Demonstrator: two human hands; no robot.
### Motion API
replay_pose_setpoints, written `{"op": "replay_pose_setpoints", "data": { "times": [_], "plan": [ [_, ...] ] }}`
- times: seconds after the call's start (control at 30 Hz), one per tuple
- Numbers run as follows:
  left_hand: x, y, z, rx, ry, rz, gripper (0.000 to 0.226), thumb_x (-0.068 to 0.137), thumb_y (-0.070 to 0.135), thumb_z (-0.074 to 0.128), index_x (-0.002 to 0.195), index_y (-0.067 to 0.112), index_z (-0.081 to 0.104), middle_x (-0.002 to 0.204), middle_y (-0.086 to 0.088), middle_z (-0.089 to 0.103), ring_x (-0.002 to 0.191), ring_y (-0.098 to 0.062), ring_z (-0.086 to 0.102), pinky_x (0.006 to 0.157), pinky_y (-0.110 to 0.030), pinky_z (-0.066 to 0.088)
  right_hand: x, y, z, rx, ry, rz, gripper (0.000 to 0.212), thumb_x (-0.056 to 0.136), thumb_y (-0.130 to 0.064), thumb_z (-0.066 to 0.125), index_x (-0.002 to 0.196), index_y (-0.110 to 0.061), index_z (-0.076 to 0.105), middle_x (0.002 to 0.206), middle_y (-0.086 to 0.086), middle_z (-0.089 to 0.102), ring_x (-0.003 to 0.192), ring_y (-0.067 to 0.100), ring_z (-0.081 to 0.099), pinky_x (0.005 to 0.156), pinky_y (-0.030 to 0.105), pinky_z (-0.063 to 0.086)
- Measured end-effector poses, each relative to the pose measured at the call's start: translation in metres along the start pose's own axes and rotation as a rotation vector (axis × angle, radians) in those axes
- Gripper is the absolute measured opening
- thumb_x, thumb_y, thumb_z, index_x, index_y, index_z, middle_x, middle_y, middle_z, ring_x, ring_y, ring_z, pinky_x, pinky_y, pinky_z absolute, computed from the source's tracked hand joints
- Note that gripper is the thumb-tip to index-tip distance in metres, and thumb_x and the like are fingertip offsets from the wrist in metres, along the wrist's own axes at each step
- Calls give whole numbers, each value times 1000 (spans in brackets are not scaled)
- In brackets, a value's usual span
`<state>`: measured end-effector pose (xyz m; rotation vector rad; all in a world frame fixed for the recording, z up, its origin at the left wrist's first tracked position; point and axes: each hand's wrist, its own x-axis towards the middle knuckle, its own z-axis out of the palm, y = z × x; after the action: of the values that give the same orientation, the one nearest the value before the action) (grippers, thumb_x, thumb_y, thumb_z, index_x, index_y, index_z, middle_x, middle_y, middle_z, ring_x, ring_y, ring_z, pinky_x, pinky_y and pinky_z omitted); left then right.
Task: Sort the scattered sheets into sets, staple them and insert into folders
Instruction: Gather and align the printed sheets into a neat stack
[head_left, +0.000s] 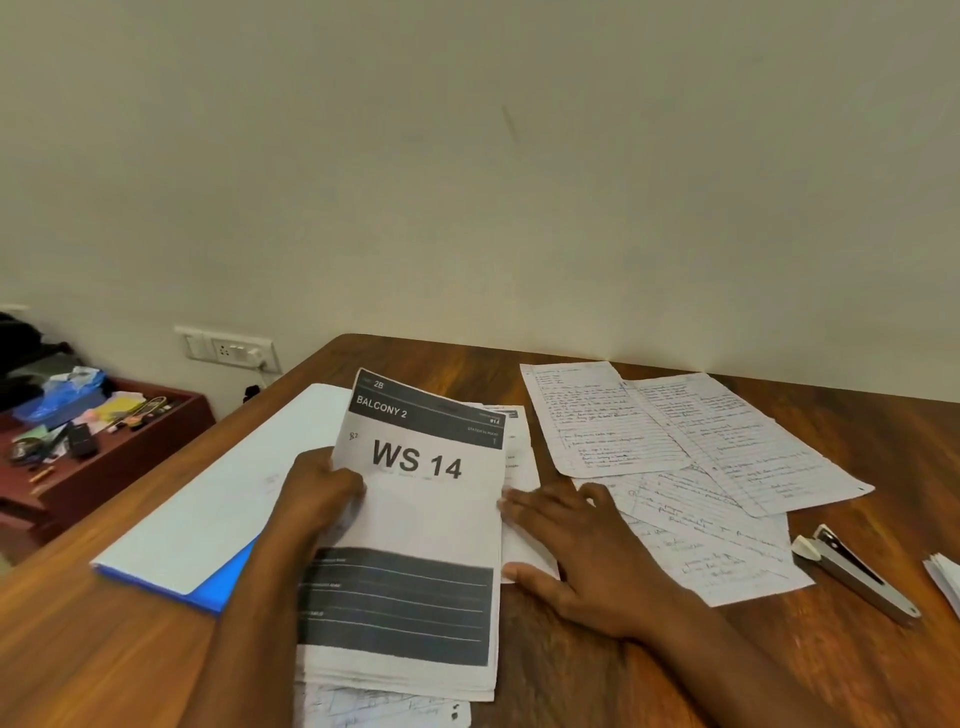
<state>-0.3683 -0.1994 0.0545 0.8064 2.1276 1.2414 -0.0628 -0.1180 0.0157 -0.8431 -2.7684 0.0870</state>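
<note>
Both forearms bare, no sleeves; left grip (319, 486), right grip (571, 540) ringless

On the wooden table (883, 431) you have open room along the far edge by the wall and at the near left corner. The middle is blocked: your left hand (317, 493) and right hand (576, 540) press on the printed stack (415, 519). To the left, the blue folder (208, 499) covers the surface. To the right, handwritten sheets (675, 447) lie spread and overlapping, and just beside them the stapler (852, 571) lies across the way. Between the stapler and the near edge, bare wood is free.
</note>
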Motion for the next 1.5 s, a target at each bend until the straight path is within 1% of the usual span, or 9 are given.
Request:
{"op": "replay_pose_setpoints", "data": {
  "times": [0.13,0.5,0.7,0.83,1.03,1.17,1.27,1.37,1.5],
  "plan": [
    [1,-4,-4,-4,62,9,43,92,-2,65,134,4,62,136,-20,65,111,-40,62,97,-49,52,0,-5,2,47,-54,24,70,100,-78,27,159,-42,34,167,-23,28,156,1,18,126,35,-3],
    [0,-10,-16,-6,92,-41,43,92,-3,65,134,2,61,135,-20,64,95,-31,57,86,-42,50,-40,14,-12,148,61,46,52,99,-75,41,132,-45,68,141,-32,58,135,-20,40,116,28,29],
    [5,-14,-16,-17,80,-44,42,91,-4,65,133,3,62,134,-19,65,96,-32,59,85,-43,50,-38,17,-31,159,113,170,60,84,-88,42,107,-46,79,92,-38,67,101,-11,57,79,5,35],
    [8,-16,-14,-25,85,-44,40,91,-3,65,131,3,62,134,-20,65,99,-35,61,88,-45,53,-16,15,-39,144,86,315,66,76,-88,43,121,-48,70,128,-37,57,115,-5,52,102,18,35],
    [11,-16,-14,-26,88,-63,43,93,-2,65,135,5,59,137,-19,63,99,-34,57,89,-46,50,-9,13,-24,64,-122,199,74,94,-84,31,155,-44,41,166,-24,29,153,4,28,126,36,16],
    [12,-17,-15,-20,86,-65,42,93,-4,65,134,3,60,137,-20,63,98,-33,57,90,-46,50,-14,15,-20,-115,29,168,75,95,-86,20,115,-35,72,107,-18,75,95,7,67,100,34,45],
    [12,-16,-14,-1,83,-63,46,94,-1,66,138,5,57,140,-19,61,100,-34,56,92,-47,51,-14,22,-22,-156,121,203,85,87,-92,16,92,-34,78,74,-14,74,68,10,65,70,25,50],
    [12,-16,-12,13,80,-55,46,95,1,66,139,6,57,142,-19,60,100,-34,56,94,-48,51,-8,28,-26,-6,121,286,79,77,-94,32,105,-37,78,94,-20,77,83,2,67,73,16,45],
    [10,-15,-11,31,88,-49,47,96,0,66,142,5,54,144,-19,58,99,-31,53,89,-45,48,7,30,-25,94,86,344,72,81,-77,66,141,-39,58,148,-18,56,133,8,52,104,22,37]
  ]
}}
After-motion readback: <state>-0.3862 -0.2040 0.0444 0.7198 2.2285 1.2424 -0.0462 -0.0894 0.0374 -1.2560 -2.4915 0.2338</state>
